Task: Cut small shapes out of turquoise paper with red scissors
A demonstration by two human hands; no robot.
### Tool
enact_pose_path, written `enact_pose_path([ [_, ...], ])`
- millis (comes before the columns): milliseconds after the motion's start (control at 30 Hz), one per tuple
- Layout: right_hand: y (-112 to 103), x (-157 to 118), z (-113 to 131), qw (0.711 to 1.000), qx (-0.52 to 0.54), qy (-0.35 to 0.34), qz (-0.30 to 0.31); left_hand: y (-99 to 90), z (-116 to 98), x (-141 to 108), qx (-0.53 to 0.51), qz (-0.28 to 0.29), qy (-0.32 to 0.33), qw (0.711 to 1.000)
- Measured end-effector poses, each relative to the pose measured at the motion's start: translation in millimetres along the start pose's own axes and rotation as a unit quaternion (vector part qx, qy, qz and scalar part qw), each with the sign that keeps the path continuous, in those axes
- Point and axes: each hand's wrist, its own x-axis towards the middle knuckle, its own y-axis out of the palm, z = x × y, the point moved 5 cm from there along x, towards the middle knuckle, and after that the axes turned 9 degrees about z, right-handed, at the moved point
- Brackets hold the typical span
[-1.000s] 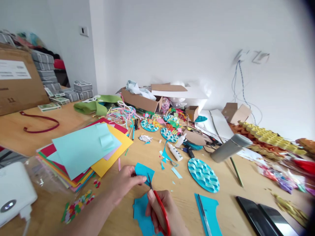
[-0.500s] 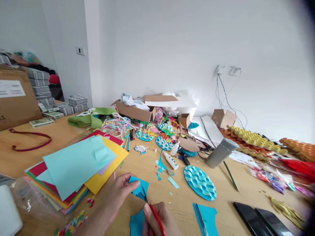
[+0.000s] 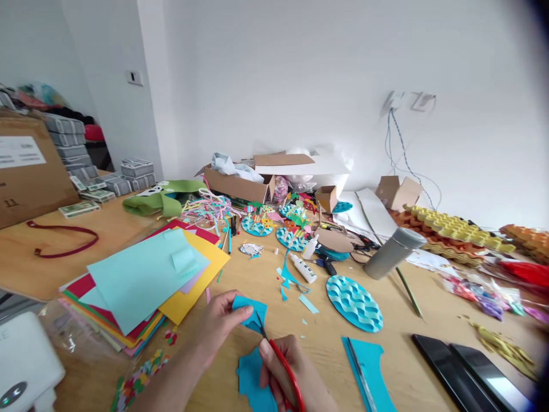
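Note:
My left hand (image 3: 223,320) pinches a small piece of blue paper (image 3: 253,307) between thumb and fingers. In my right hand (image 3: 287,366) is a pair of red-handled scissors (image 3: 286,369), its dark blades lying at the paper's lower edge. Below the right hand, partly covered by it, another blue paper piece (image 3: 253,377) with a cut outline rests on the table. Farther right lies a larger blue sheet (image 3: 377,372) with a pen (image 3: 360,372) on top. An oval card with wavy blue strips (image 3: 354,303) sits beyond it.
A stack of coloured paper (image 3: 141,280) spreads to the left. White glue bottles (image 3: 303,269), a grey flask (image 3: 394,253) and blue scraps lie ahead. Two dark phones (image 3: 446,372) are at the right front. A white device (image 3: 26,360) stands at the lower left.
The whole view has shifted slightly, with table items now higher and a little to the right. Both hands keep their holds on the blue paper and the scissors.

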Motion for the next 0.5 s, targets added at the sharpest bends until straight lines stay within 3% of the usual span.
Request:
enact_pose_path([
  [233, 0.3, -1.3, 1.6, 1.0, 0.006, -0.012, 0.008, 3.7, -2.0, -2.4, 0.028, 0.025, -0.021, 0.999],
  [500, -0.9, -6.4, 6.6, 0.999, 0.029, -0.034, 0.016, 10.8, -1.0, -4.8, -0.026, 0.068, -0.004, 0.997],
])
